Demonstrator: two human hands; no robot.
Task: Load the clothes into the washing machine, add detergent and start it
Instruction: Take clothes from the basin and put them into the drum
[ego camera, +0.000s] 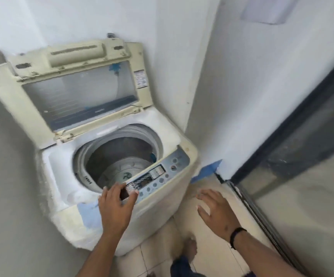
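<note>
While its yellowed cream lid [78, 90] with a clear window stands raised against the far wall, a cream-white top-loading washing machine [110, 176] occupies the left corner of a narrow tiled room, seen from above by the person standing before it. The round grey drum [118, 156] lies open below the lid, its metal floor and pulsator visible; no clothes show inside it. A pale blue patch [88, 211] marks the machine's near left corner.

Just right of that patch, the left hand [116, 204] reaches over the near rim, fingers loosely spread and slightly bent, fingertips over the left end of the blue-grey control panel [162, 172]. Whether they actually touch the panel cannot be told through the motion blur. The panel runs along the machine's near right edge, with a small display and several round buttons.

Further right, the right hand [216, 210] hangs in the air above the beige floor tiles [156, 250], apart from the machine, fingers straight and spread, holding nothing. A black band [237, 236] circles its wrist. A bare foot [191, 248] shows on the tiles between the two forearms.

Blue tape [210, 169] runs along the base of the white wall [242, 96] right of the machine. At far right stands a dark-framed glass sliding door [302, 166].
</note>
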